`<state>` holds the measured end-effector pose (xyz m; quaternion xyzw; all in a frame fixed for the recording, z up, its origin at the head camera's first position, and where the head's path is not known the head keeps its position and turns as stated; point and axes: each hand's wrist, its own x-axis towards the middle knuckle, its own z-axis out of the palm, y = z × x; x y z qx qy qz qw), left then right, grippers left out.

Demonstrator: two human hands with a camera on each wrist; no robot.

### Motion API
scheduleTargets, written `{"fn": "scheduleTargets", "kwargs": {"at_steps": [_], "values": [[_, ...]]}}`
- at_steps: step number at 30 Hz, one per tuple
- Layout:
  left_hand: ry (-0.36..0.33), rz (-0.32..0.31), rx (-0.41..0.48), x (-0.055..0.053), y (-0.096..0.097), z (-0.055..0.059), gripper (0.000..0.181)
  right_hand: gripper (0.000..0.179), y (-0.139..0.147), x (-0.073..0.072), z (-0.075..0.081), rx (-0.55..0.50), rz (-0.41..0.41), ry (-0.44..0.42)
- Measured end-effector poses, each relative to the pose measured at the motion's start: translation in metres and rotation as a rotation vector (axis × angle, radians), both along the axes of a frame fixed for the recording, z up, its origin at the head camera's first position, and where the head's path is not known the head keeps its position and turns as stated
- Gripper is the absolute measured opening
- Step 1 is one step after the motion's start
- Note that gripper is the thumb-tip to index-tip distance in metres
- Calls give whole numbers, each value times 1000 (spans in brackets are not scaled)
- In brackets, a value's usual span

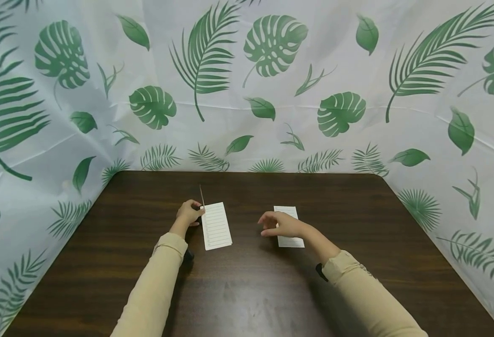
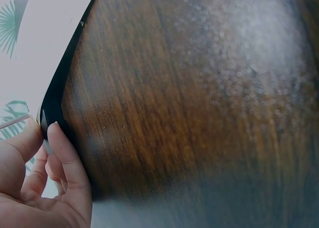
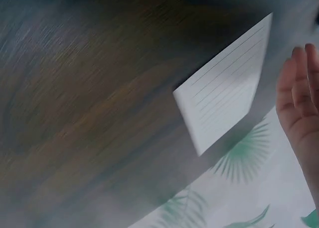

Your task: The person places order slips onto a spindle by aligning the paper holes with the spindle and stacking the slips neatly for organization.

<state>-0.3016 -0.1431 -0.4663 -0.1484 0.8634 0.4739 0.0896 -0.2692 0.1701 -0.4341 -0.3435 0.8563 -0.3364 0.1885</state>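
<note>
My left hand point(image 1: 189, 213) pinches the upper left edge of lined paper sheets point(image 1: 217, 228) between thumb and fingertips. A second corner peeks out under the top sheet. From the same fingertips a thin brownish strip point(image 1: 202, 194) points up and away. In the left wrist view, something small and dark point(image 2: 45, 125) shows at the pinch; I cannot tell what it is. My right hand point(image 1: 282, 224) hovers with loosely bent fingers, holding nothing, partly covering another lined sheet point(image 1: 291, 242) in the head view. In the right wrist view, this hand point(image 3: 301, 96) is apart from that sheet.
Both papers are over a dark brown wooden table point(image 1: 247, 290) with rounded far corners. Behind it and at its sides hangs a white curtain point(image 1: 230, 135) printed with green leaves. Light beige sleeves point(image 1: 154, 281) cover both forearms.
</note>
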Motion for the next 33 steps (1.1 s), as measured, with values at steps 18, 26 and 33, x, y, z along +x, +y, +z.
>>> {"fn": "scheduleTargets", "kwargs": {"at_steps": [18, 26, 33], "values": [[26, -4, -5, 3, 3, 2, 26, 97, 57, -20, -7, 328, -162, 51], [38, -16, -13, 1, 3, 1, 27, 114, 66, -21, -9, 438, -153, 3], [27, -6, -2, 3, 3, -1, 26, 114, 63, -18, -11, 474, -166, 9]]}}
